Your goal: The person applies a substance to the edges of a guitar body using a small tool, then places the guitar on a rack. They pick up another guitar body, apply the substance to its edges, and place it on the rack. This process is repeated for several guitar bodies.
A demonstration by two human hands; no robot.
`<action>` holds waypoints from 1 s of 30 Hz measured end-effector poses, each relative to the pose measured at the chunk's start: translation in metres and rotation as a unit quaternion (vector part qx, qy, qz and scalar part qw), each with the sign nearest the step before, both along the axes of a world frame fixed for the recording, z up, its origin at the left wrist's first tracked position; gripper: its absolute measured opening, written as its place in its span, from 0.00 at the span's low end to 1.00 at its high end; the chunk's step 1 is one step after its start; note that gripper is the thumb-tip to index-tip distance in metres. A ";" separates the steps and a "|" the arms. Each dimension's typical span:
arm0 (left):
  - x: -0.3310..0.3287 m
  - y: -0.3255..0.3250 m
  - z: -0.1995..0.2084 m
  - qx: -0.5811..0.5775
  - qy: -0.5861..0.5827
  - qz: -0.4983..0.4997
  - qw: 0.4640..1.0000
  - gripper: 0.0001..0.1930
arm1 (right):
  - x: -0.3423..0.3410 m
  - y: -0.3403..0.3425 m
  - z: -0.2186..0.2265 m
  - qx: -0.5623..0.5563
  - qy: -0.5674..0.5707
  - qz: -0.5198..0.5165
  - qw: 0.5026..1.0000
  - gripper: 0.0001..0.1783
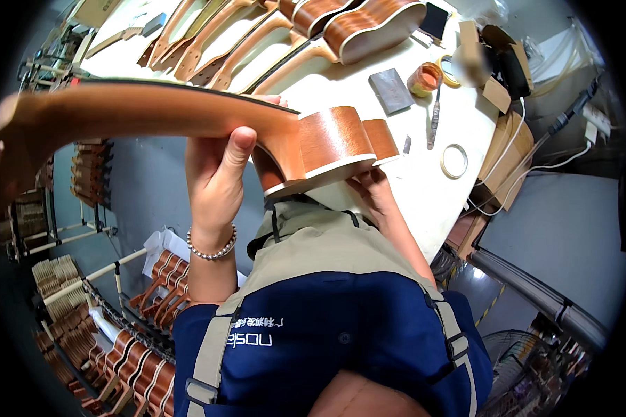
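Observation:
A brown wooden ukulele [335, 137] with pale edge binding is held up in front of me, turned on its side. Its neck reaches to the left, and the headstock end is blurred near the rim. My left hand [219, 174] is wrapped round the neck close to the body, thumb on the near side and fingertips showing beyond it. At the lower right of the body, my right hand [375, 191] grips the edge from below; its fingers are partly hidden by the ukulele. A beaded bracelet [212, 247] circles my left wrist.
More ukuleles [382, 31] lie across the far side of the white table [431, 208]. Right of mine are a grey abrasive pad [391, 90], an orange-stained jar [424, 80], a brush [434, 121] and a tape roll [454, 160]. Racks of ukulele bodies [135, 368] stand lower left.

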State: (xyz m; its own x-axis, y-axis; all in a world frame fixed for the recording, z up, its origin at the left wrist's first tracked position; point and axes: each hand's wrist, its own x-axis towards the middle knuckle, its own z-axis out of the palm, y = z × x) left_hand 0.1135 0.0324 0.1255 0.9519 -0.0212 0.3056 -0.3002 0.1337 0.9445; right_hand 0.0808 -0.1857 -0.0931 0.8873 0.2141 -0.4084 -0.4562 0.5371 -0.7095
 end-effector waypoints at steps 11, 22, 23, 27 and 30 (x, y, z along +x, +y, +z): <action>0.023 -0.031 0.006 0.084 -0.045 -0.066 0.993 0.18 | -0.011 0.003 -0.014 0.096 0.019 -0.018 0.995 0.34; 0.035 0.035 -0.056 -0.134 0.195 0.021 0.971 0.25 | -0.007 -0.037 0.014 -0.029 -0.077 -0.174 0.981 0.38; 0.032 0.038 -0.062 -0.146 0.201 0.034 0.968 0.24 | -0.008 -0.037 0.021 -0.041 -0.088 -0.178 0.979 0.38; 0.026 0.051 -0.079 -0.185 0.213 0.048 0.958 0.24 | -0.005 -0.039 0.034 -0.065 -0.124 -0.174 0.975 0.41; 0.020 0.053 -0.082 -0.225 0.218 0.075 0.947 0.23 | -0.006 -0.035 0.039 -0.073 -0.129 -0.175 0.973 0.42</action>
